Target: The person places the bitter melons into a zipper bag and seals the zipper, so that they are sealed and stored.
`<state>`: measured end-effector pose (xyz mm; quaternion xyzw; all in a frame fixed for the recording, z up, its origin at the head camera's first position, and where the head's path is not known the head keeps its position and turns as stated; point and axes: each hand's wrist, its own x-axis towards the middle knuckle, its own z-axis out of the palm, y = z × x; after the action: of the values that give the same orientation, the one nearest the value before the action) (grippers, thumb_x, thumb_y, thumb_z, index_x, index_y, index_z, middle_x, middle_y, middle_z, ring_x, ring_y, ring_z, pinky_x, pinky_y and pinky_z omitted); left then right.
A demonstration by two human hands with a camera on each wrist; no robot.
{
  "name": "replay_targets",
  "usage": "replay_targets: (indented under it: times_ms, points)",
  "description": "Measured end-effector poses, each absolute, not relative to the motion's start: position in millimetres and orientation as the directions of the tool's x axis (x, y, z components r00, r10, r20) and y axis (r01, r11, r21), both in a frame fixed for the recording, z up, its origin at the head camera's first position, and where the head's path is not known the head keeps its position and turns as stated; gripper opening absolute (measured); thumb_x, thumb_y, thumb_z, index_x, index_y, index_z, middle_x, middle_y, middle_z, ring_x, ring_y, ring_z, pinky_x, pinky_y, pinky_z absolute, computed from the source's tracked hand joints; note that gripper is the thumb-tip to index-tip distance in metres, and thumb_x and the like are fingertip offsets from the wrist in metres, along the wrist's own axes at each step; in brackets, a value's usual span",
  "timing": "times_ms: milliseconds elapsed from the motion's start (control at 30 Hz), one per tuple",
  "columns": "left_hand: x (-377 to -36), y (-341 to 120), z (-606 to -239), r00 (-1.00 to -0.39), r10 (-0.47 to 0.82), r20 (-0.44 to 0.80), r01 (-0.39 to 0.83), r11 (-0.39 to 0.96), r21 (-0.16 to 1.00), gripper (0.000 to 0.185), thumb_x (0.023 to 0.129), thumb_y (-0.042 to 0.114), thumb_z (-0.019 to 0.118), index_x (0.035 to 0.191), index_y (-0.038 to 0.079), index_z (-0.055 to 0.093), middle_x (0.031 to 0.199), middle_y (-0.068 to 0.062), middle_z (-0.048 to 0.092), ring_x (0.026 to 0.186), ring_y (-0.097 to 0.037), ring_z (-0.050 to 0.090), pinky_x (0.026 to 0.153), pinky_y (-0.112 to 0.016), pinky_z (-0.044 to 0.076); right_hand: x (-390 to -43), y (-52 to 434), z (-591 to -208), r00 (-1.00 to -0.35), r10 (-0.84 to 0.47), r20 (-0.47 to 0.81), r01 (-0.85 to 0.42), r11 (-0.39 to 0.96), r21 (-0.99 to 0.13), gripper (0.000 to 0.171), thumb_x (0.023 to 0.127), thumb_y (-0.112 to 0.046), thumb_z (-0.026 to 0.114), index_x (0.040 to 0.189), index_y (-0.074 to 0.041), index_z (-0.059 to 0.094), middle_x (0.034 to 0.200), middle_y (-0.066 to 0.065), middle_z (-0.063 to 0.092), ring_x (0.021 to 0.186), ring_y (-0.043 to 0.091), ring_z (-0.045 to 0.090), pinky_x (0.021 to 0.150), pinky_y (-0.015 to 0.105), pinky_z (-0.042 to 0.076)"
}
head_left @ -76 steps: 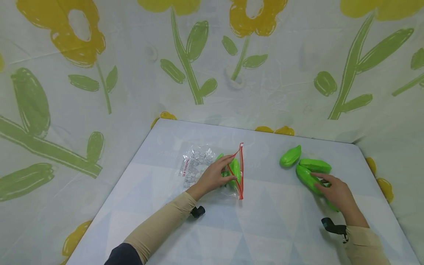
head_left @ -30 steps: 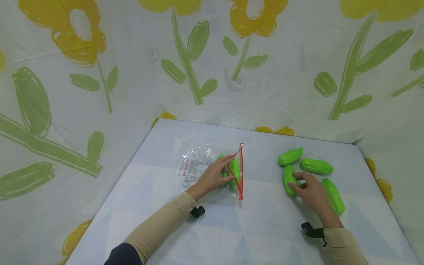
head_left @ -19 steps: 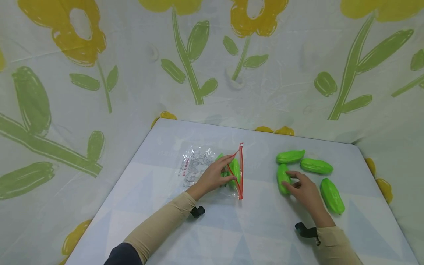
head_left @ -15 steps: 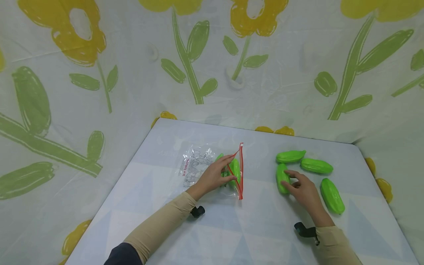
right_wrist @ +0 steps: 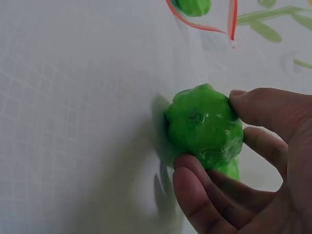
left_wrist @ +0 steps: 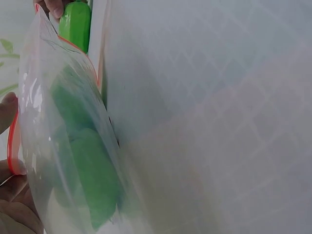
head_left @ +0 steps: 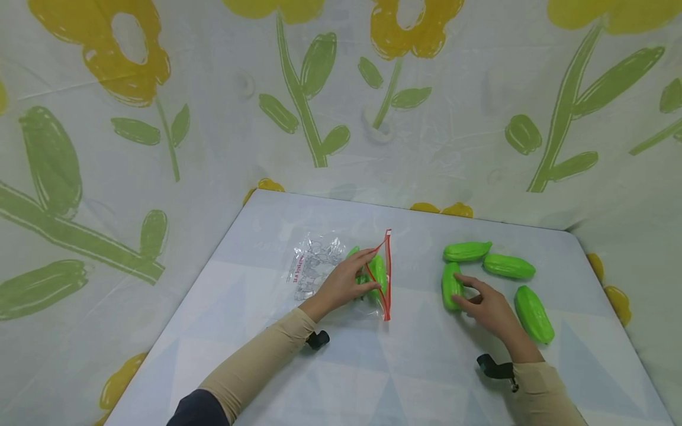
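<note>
Our right hand (head_left: 483, 305) has its thumb and fingers clamped on the sides of a bumpy green veggie (head_left: 452, 287). The veggie is on the right half of the table (head_left: 415, 361), near three loose green veggies (head_left: 508, 267). We can't tell if it is touching the table or lifted a little. Our left hand (head_left: 345, 281) pinches the red edge (head_left: 388, 272) of a clear bag (head_left: 317, 269), and the bag's mouth gapes. Other veggies show inside the bag.

We think the veggie is a toy, light and stiff, and not easy to break. Its skin is shiny, so it may slip, but the bumps should help us grip. The fat middle looks best to hold, with the thumb across from the fingers. The bag looks thin and floppy, so we should hold its red edge.
</note>
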<state>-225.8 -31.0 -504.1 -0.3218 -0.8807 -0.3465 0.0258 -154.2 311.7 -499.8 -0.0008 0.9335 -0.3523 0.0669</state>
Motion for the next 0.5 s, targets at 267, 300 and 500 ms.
replay_targets:
  times_ms: [267,300,500]
  points:
    - [-225.3,-31.6,-503.7,-0.787,0.550,0.281,0.594,0.551,0.586,0.079,0.080,0.047,0.068,0.146,0.024,0.031,0.147,0.006,0.034,0.127,-0.016,0.041,0.100,-0.034,0.041,-156.5,307.8,-500.9,-0.981,-0.085,-0.173,0.060,0.717,-0.695,0.070,0.084,-0.053,0.060,0.144,-0.031,0.034,0.124,0.018,0.055,0.079,0.016,0.062,0.058,0.031,0.047]
    - [-225.1,-31.6,-503.6,-0.788,0.549,0.278,0.592,0.552,0.587,0.079,0.080,0.047,0.068,0.146,0.024,0.031,0.147,0.006,0.034,0.129,-0.016,0.040,0.101,-0.034,0.040,-156.9,307.0,-500.7,-0.981,-0.085,-0.177,0.063,0.718,-0.694,0.070,0.083,-0.053,0.060,0.144,-0.032,0.034,0.120,0.018,0.057,0.078,0.016,0.062,0.058,0.031,0.047]
    - [-224.1,-32.4,-501.7,-0.793,0.547,0.271,0.583,0.549,0.599,0.079,0.079,0.046,0.068,0.146,0.023,0.031,0.147,0.007,0.034,0.123,-0.015,0.046,0.099,-0.033,0.041,-157.6,304.4,-500.7,-0.982,-0.076,-0.171,0.063,0.723,-0.688,0.070,0.083,-0.053,0.061,0.143,-0.032,0.035,0.123,0.018,0.055,0.078,0.016,0.062,0.057,0.031,0.046]
